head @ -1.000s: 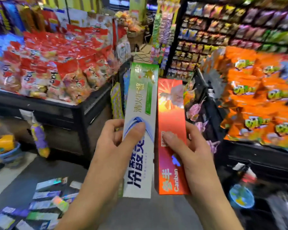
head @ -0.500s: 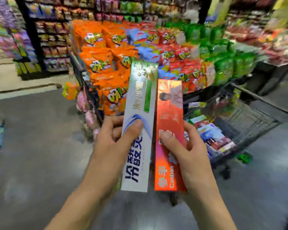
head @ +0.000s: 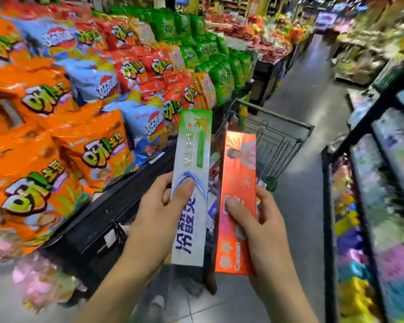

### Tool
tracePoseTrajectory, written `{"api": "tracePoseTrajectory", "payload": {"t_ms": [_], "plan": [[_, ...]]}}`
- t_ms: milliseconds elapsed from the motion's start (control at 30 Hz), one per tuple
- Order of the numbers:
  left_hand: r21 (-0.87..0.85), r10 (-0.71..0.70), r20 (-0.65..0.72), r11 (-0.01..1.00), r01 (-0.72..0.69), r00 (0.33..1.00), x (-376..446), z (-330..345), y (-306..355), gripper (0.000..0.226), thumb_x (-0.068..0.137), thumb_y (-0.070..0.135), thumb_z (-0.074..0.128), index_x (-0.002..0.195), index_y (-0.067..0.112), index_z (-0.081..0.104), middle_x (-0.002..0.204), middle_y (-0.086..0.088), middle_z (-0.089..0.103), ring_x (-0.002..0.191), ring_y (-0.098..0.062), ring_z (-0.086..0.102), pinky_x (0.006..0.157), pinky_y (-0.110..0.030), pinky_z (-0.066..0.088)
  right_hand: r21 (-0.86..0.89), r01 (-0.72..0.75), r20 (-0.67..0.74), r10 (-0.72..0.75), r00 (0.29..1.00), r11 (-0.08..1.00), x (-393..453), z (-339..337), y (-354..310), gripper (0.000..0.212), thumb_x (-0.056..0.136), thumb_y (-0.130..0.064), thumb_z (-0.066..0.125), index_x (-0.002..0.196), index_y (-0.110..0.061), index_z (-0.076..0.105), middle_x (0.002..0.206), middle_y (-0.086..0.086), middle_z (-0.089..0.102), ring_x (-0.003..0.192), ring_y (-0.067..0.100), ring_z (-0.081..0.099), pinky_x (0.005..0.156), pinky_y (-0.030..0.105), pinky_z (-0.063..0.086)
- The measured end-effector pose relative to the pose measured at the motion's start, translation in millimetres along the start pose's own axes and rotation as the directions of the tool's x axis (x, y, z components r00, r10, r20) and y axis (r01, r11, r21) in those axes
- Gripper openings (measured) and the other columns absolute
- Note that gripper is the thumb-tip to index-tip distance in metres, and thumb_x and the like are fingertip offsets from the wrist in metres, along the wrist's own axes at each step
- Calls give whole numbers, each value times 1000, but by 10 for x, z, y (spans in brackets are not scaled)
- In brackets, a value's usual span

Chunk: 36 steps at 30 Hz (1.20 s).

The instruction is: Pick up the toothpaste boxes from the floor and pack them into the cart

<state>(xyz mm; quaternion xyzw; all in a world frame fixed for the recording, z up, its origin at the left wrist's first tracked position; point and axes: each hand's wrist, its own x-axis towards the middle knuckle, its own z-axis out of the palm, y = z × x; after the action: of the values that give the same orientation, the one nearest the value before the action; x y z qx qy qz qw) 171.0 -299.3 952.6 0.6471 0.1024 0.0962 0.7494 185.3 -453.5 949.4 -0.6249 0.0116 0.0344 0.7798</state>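
Note:
My left hand (head: pixel 158 214) grips a long white and green toothpaste box (head: pixel 193 164), thumb across its front. My right hand (head: pixel 264 227) grips an orange-red toothpaste box (head: pixel 239 173) the same way. Both boxes stand upright side by side in front of me. Right behind them is the wire shopping cart (head: pixel 278 134); its basket is mostly hidden by the boxes, and a few packs show inside between them.
A low black display (head: pixel 98 206) piled with orange, blue, red and green snack bags (head: pixel 56 113) runs along the left. Dark shelving (head: pixel 371 206) with colourful goods lines the right. The grey aisle floor (head: pixel 313 89) stretches ahead past the cart.
My view has swung to the right, from the floor boxes past the snack display to the cart, which now lies straight ahead. Both hands keep the same hold on their boxes.

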Motion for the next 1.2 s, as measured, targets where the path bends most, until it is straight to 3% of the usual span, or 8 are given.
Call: {"api": "tracePoseTrajectory", "payload": {"t_ms": [167,267,467,633,767,933,1067,1200], "plan": [[84,28,120,996,-39,992,1007,-208,-204,23,101,33,53,121,34,65,107,15,75,99,-7,71,84,-25,55,7,-10,-121,10,993,1000,655,357,225,45,86,-12,69,128,-22,54,93,-6,78,78,14,75,64,27,60],[178,23,177,983,-54,984,1477,-293,-402,36,97,38,64,132,37,58,109,32,68,101,10,64,82,-5,46,13,-40,-218,42,975,999,1013,480,423,49,81,-14,71,127,-21,56,96,-4,78,82,14,74,69,29,60],[359,-151,307,933,32,940,2204,-341,-886,82,60,52,90,130,38,50,117,19,67,110,-5,65,94,-39,55,27,-124,-372,125,920,992,1644,433,933,39,93,-7,67,129,-16,55,99,-2,78,87,17,74,73,31,58],[528,-199,267,849,29,943,2786,-166,-1420,55,78,38,84,114,27,45,112,9,59,97,1,60,73,-15,51,19,-180,-434,170,885,984,2251,175,1505,41,93,-3,65,130,-14,52,94,-9,77,82,9,71,69,24,57],[626,-216,243,780,18,946,3219,30,-2057,55,72,39,80,118,27,52,114,3,58,104,-16,60,90,-36,53,67,-272,-428,274,862,960,2635,-83,1948,41,93,-9,68,126,-28,52,97,-6,77,83,13,72,72,32,59],[760,-211,237,648,-46,948,3637,232,-2927,61,74,29,80,125,7,57,107,-2,52,100,-20,52,82,-20,38,110,-352,-426,364,828,929,3098,-394,2502,47,93,-12,68,134,-24,48,101,1,76,81,16,73,69,32,58],[848,-221,221,524,-75,950,3802,316,-3466,71,68,32,76,127,-1,53,112,-16,52,107,-29,46,88,-35,37,123,-404,-401,418,815,906,3419,-538,2959,49,94,-11,68,135,-23,45,98,-1,76,82,14,72,71,33,57],[880,-322,222,473,-46,921,3885,331,-3813,82,73,34,80,139,3,41,123,-16,44,117,-32,39,95,-44,38,134,-433,-418,447,791,891,3616,-615,3290,36,95,-5,65,117,-28,48,104,9,71,87,22,68,82,43,57]]}}
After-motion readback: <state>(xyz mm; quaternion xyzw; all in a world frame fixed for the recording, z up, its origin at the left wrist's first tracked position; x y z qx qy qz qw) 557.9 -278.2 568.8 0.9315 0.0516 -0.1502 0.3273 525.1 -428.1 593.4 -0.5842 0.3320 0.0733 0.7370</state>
